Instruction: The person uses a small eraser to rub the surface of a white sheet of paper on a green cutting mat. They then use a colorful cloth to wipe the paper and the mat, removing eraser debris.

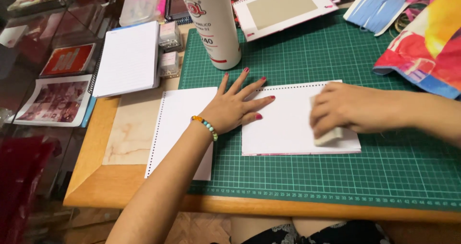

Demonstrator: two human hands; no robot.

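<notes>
My left hand (235, 107) lies flat with fingers spread on the left edge of a white perforated sheet (283, 128) that rests on the green cutting mat (336, 172). A beaded bracelet circles that wrist. My right hand (343, 110) is closed around a small pale flat block (329, 136) and presses it on the right part of the same sheet. A second white punched sheet (180, 124) lies under my left forearm, half off the mat.
A tall white glue bottle (213, 23) stands at the mat's back left. A spiral notepad (128, 59), small clear boxes (169, 49), a card-covered board (281, 6), blue ribbon (372, 8) and colourful fabric (432, 42) ring the mat. Booklets (55, 100) lie on a glass shelf left.
</notes>
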